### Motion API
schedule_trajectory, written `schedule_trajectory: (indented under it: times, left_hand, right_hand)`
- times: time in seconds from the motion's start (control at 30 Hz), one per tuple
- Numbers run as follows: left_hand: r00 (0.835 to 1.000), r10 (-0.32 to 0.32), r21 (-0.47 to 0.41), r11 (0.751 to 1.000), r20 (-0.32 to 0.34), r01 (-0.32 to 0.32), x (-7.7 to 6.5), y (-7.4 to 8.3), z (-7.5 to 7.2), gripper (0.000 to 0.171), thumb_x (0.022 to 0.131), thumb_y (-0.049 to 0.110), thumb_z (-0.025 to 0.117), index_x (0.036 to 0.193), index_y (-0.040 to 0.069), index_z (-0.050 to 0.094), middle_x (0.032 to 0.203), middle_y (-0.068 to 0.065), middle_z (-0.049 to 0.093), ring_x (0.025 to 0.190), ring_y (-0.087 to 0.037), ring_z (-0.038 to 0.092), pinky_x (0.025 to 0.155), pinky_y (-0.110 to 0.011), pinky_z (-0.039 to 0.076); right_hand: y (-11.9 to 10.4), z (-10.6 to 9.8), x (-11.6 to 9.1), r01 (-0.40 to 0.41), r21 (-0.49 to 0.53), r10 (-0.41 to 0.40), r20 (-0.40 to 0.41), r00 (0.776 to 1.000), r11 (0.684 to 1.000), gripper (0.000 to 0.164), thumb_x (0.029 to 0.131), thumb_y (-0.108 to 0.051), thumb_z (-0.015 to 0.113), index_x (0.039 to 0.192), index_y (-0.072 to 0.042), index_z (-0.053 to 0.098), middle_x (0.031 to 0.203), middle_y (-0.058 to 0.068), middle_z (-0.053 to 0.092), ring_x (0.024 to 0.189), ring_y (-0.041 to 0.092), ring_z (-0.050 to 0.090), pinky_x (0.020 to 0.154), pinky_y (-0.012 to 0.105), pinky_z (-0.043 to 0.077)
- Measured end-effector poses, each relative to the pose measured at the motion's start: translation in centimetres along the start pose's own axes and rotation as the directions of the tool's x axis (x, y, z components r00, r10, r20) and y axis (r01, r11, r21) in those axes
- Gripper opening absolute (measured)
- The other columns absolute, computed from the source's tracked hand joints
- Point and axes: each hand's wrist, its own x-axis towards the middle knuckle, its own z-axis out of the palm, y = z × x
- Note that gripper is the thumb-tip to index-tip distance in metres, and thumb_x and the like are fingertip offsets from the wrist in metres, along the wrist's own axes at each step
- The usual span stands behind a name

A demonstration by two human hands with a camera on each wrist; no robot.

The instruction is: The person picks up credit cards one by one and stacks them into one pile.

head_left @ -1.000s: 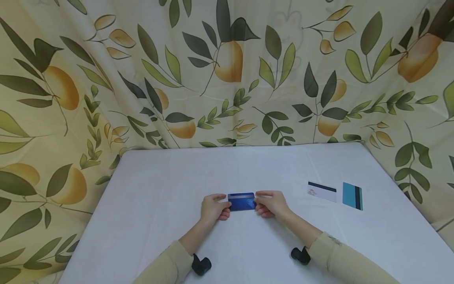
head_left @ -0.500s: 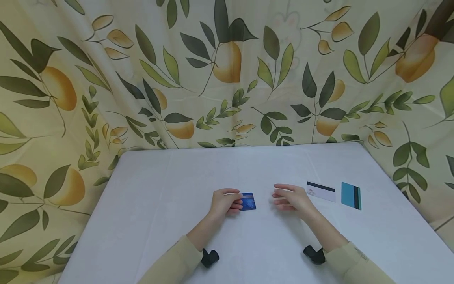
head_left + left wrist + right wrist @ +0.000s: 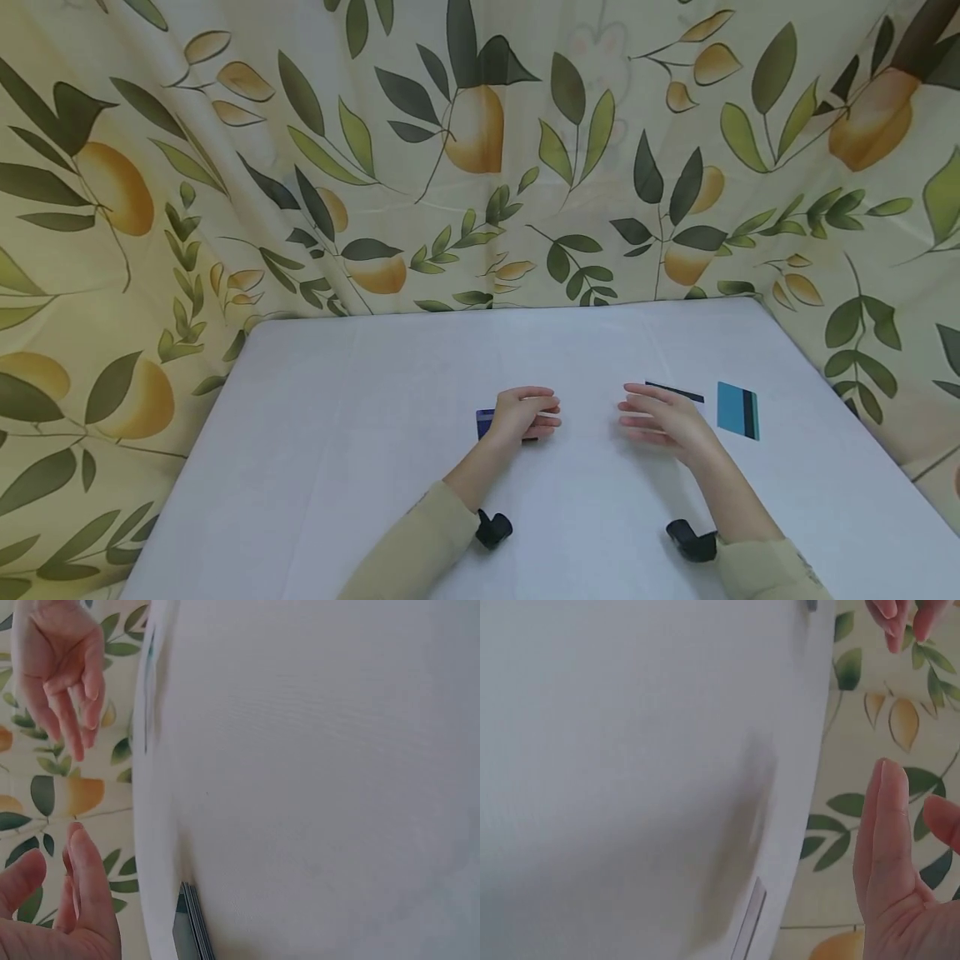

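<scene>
The blue card [image 3: 484, 422] lies on the white table, mostly covered by my left hand [image 3: 525, 413] in the head view. Seen from the left wrist, it is a stack of several thin cards [image 3: 192, 922], below and beside the hand. My left fingers [image 3: 92, 881] are extended and loosely bent, holding nothing. My right hand [image 3: 671, 419] hovers over the white card with a black stripe [image 3: 686, 394], hiding most of it. Its fingers [image 3: 890, 817] are straight, thumb apart, with nothing between them. A teal card [image 3: 733, 408] with a dark stripe lies farther right.
A white cloth covers the table [image 3: 360, 400], whose far edge meets a curtain [image 3: 420, 167] printed with fruit and leaves. Black wrist cameras sit on the left sleeve [image 3: 427, 533] and the right sleeve [image 3: 761, 567].
Both hands have let go of the blue card stack and moved right. The stack stays on the table; the right hand has come over the white card.
</scene>
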Motion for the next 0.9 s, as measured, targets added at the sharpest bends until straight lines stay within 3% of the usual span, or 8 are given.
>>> schedule_trajectory:
  times: [0.27, 0.6, 0.77, 0.9]
  left_hand:
    - [1.000, -0.002, -0.043, 0.999, 0.024, 0.003, 1.2, 0.0, 3.6, 0.019, 0.080, 0.012, 0.067, 0.097, 0.005, 0.067, 0.081, -0.007, 0.068, 0.068, -0.019, 0.067, 0.065, -0.031, 0.056]
    - [0.999, -0.010, -0.090, 0.996, 0.036, 0.013, 2.5, -0.8, 6.4, 0.018, 0.080, 0.014, 0.066, 0.096, 0.005, 0.066, 0.084, -0.007, 0.068, 0.083, -0.026, 0.066, 0.068, -0.035, 0.056]
    - [0.999, -0.030, -0.088, 0.996, 0.018, 0.032, 3.2, -1.4, 7.9, 0.021, 0.080, 0.018, 0.066, 0.097, 0.006, 0.065, 0.085, -0.007, 0.067, 0.082, -0.024, 0.066, 0.070, -0.036, 0.056]
    - [0.999, -0.037, -0.095, 0.995, 0.035, 0.040, 3.6, -1.7, 8.9, 0.026, 0.081, 0.022, 0.066, 0.102, 0.007, 0.063, 0.090, -0.007, 0.066, 0.084, -0.022, 0.065, 0.073, -0.036, 0.055]
  right_hand:
    - [0.7, -2.6, -0.2, 0.036, -0.069, -0.035, 0.025, 0.999, 0.997, 0.066, 0.094, -0.036, 0.047, 0.140, 0.003, 0.023, 0.121, 0.018, 0.056, 0.093, 0.017, 0.065, 0.080, 0.031, 0.053]
    - [1.5, -5.9, -0.3, 0.025, -0.070, -0.024, 0.010, 1.000, 0.997, 0.073, 0.092, -0.041, 0.049, 0.142, 0.002, 0.017, 0.105, -0.002, 0.063, 0.088, 0.011, 0.065, 0.078, 0.030, 0.053]
    - [1.9, -7.6, -0.6, 0.021, -0.071, -0.018, 0.054, 0.998, 0.997, 0.075, 0.093, -0.041, 0.046, 0.142, 0.004, 0.012, 0.108, -0.002, 0.062, 0.092, 0.012, 0.064, 0.080, 0.029, 0.053]
    - [2.2, -8.8, -0.6, -0.001, -0.003, 0.002, 0.042, 0.999, 1.000, 0.076, 0.093, -0.039, 0.047, 0.143, 0.003, 0.009, 0.097, -0.013, 0.062, 0.090, 0.011, 0.064, 0.079, 0.027, 0.053]
